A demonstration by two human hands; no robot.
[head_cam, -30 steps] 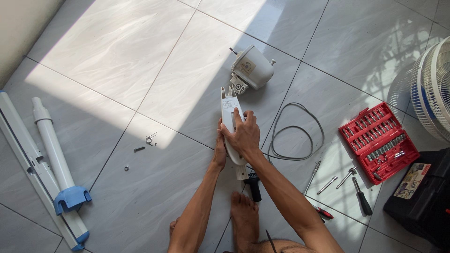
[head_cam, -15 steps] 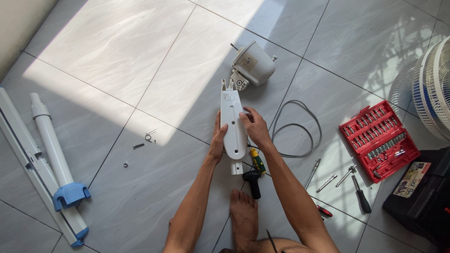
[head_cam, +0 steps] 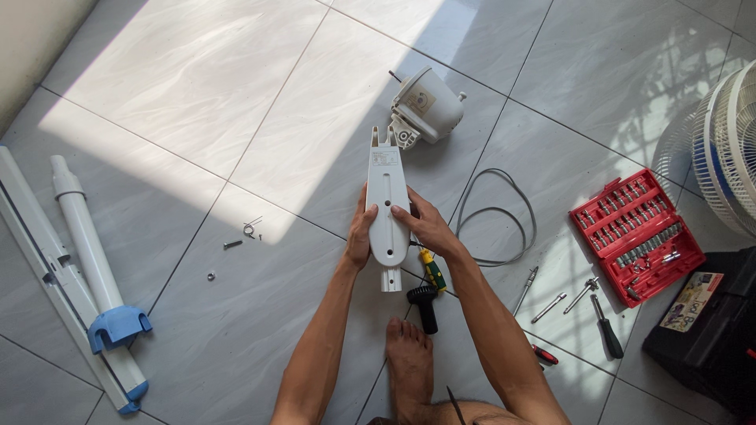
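I hold a long white plastic fan neck housing point(head_cam: 387, 189) flat above the tiled floor, its forked end pointing away from me. My left hand point(head_cam: 360, 236) grips its left edge near the lower end. My right hand point(head_cam: 426, 226) grips the right edge, thumb on top. Just beyond the forked end lies the white fan motor point(head_cam: 426, 104), with a grey power cord point(head_cam: 504, 212) looping to the right. Under the housing lie a yellow-green screwdriver point(head_cam: 432, 271) and a black-handled tool point(head_cam: 426, 305).
A red socket set case point(head_cam: 636, 236) lies open at right, with loose sockets and drivers point(head_cam: 579, 299) beside it and a black toolbox point(head_cam: 709, 330) nearer me. A fan grille point(head_cam: 728, 145) stands at the right edge. White fan poles point(head_cam: 83, 260) lie left; small screws point(head_cam: 236, 240) lie mid-floor.
The housing has come away from the motor and moved toward me. My right hand has shifted from on top of it to its right edge.
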